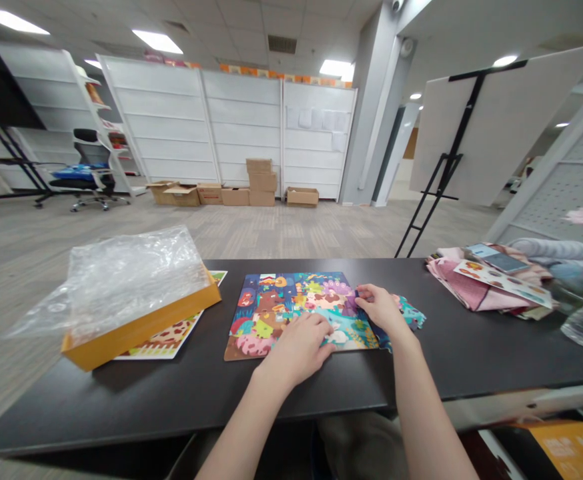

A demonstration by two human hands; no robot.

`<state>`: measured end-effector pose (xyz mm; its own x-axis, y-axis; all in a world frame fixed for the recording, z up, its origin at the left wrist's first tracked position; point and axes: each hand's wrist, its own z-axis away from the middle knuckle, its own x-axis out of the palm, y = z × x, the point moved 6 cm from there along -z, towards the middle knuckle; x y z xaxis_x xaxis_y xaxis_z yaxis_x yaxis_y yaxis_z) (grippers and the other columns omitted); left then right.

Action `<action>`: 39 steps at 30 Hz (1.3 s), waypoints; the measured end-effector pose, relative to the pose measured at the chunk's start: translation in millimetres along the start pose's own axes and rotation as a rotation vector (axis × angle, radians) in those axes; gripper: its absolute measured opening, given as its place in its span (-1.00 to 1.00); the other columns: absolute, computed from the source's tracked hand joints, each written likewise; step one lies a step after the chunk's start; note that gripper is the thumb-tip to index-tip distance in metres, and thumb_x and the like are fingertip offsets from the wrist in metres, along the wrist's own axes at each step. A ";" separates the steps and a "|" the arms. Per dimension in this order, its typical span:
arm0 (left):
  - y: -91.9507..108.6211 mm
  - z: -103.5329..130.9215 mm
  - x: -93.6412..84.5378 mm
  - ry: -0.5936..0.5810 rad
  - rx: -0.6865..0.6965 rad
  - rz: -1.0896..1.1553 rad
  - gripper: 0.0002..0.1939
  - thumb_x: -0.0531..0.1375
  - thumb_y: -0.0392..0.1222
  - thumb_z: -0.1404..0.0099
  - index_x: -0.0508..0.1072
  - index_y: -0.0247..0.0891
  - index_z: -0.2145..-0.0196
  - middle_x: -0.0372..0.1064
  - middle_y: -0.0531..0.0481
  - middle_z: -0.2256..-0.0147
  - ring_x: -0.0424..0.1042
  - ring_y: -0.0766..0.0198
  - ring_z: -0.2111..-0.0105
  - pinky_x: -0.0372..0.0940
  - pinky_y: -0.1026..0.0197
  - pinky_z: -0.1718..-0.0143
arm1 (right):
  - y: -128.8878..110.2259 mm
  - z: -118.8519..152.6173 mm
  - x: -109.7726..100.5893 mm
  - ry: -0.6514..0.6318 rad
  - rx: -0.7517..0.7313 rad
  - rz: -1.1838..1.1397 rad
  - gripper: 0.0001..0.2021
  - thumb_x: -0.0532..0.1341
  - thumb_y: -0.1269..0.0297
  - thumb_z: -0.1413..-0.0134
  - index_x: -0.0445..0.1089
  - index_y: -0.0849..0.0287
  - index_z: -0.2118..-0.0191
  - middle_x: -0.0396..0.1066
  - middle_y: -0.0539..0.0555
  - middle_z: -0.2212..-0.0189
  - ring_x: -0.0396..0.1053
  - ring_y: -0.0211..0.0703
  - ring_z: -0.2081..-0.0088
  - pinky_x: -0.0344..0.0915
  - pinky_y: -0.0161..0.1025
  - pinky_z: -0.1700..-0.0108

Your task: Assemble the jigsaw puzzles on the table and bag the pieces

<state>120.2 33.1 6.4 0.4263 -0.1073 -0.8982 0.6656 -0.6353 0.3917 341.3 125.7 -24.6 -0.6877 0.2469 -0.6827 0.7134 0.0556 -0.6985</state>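
From my remote seat, taking the puzzle as the clock's centre: a long black table (121, 403) runs across the view. At nine o'clock sits an orange box tray (156, 321), a crinkled clear plastic bag (126, 263) over it. In the middle lies a colourful animal jigsaw puzzle (296, 299), flat on the table. At six o'clock my left hand (304, 341) rests palm down on it, fingers loose, gripping nothing. At three o'clock my right hand (379, 308) curls its fingertips to the puzzle's edge; whether they pinch a piece, I cannot tell. Just beyond lie teal jigsaw pieces (412, 312). I'd judge it best to steady lightly with the left, match edges, then press straight down.
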 end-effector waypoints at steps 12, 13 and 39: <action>0.1 1.0 1.2 0.019 0.017 -0.025 -0.80 0.20 -0.14 -0.38 0.47 -0.24 0.07 0.45 -0.13 0.04 0.39 0.02 0.00 0.29 0.01 -0.08 | -4.4 5.0 5.0 -0.037 -0.036 0.043 -0.80 0.30 0.39 0.02 0.53 0.17 0.21 0.57 0.12 0.27 0.51 -0.15 0.34 0.43 -0.19 0.15; -0.1 0.9 1.2 0.020 0.018 -0.024 -0.80 0.20 -0.14 -0.38 0.47 -0.24 0.08 0.45 -0.13 0.05 0.39 0.03 0.00 0.28 0.01 -0.09 | -6.8 6.5 4.5 -0.045 -0.044 0.069 -0.80 0.30 0.37 0.00 0.54 0.17 0.20 0.57 0.13 0.24 0.51 -0.14 0.33 0.42 -0.18 0.15; -4.6 0.1 2.3 0.002 0.028 0.006 -0.82 0.25 -0.13 -0.35 0.49 -0.21 0.11 0.46 -0.12 0.05 0.40 0.03 -0.02 0.28 0.02 -0.11 | -27.9 14.7 10.7 -0.100 -0.176 0.361 -0.76 0.21 0.32 -0.16 0.56 0.20 0.10 0.50 0.23 0.15 0.44 0.04 0.02 0.29 -0.14 -0.03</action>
<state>118.1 35.8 2.5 0.4320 -0.1096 -0.8952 0.6454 -0.6557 0.3918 312.1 112.6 -15.6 -0.3922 0.1858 -0.9009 0.9175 0.1490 -0.3687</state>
